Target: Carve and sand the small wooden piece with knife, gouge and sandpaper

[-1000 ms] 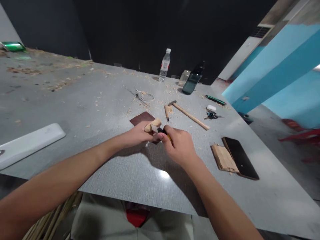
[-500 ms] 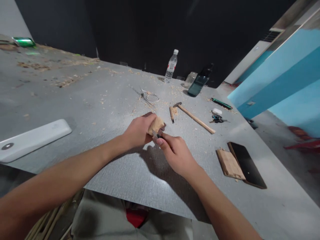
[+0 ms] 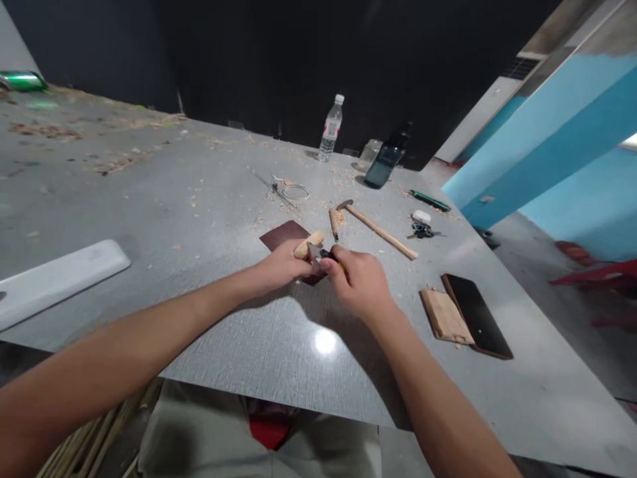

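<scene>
My left hand (image 3: 281,269) is gripping the wood piece (image 3: 309,244), long axis angled roughly at the hammer (image 3: 381,232) head, right hand (image 3: 362,279) clutching the knife (image 3: 326,255) on its hammer-handle side.

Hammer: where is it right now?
In the head view, right of centre: the hammer lies on the table beyond the right hand, its head beside the short wooden-handled tool, its handle's end near the keys.

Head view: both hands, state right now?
Left hand: closed, holding a small wood piece.
Right hand: closed, holding a knife by its handle.
</scene>
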Motion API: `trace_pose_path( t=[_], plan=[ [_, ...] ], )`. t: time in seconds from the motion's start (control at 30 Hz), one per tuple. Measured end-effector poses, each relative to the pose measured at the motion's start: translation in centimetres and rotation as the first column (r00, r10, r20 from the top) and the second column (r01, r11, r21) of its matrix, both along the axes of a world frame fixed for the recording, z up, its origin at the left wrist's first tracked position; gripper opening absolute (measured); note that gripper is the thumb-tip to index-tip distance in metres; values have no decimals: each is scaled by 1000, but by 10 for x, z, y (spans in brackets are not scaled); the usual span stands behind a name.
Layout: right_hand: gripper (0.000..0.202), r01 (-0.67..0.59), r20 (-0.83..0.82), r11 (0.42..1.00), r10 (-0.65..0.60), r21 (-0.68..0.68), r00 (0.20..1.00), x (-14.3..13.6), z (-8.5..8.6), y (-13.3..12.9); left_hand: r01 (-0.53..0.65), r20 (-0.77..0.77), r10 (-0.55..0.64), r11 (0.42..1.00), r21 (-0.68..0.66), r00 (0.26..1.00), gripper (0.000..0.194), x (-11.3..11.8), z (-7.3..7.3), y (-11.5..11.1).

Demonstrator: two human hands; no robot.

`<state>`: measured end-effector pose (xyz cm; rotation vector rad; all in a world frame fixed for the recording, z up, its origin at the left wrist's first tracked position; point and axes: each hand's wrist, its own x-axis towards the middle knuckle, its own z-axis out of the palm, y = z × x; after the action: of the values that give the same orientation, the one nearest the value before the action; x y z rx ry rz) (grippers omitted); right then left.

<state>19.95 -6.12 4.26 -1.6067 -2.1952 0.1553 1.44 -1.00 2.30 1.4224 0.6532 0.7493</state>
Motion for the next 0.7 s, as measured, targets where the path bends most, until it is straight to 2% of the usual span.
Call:
trace_pose_path(
  t=[0.1,0.17,0.23,0.33,0.5,0.7],
  plan=[
    [56,-64,-77,995,59,-76,995,-12,-3,-5,-80,-62,97,969,234,993,22,-8,-4,6],
    [60,-130,-156,985,111,-114,982,-19,-3,-10,-139,-129,210,898,417,969,18,-14,-3,8],
    [61,-178,-220,975,146,-133,964,-24,-2,-15,-163,-191,298,842,514,935,22,-18,1,8],
    [58,-183,-250,970,140,-161,958,-27,0,-19,-168,-269,376,805,570,887,21,-21,6,4],
    [51,-157,-230,963,106,-220,968,-26,1,-19,-112,-372,449,746,656,812,25,-24,11,1],
    [53,-124,-186,968,84,-219,979,-25,3,-19,-28,-502,585,669,743,637,39,-31,16,4]
  ],
)
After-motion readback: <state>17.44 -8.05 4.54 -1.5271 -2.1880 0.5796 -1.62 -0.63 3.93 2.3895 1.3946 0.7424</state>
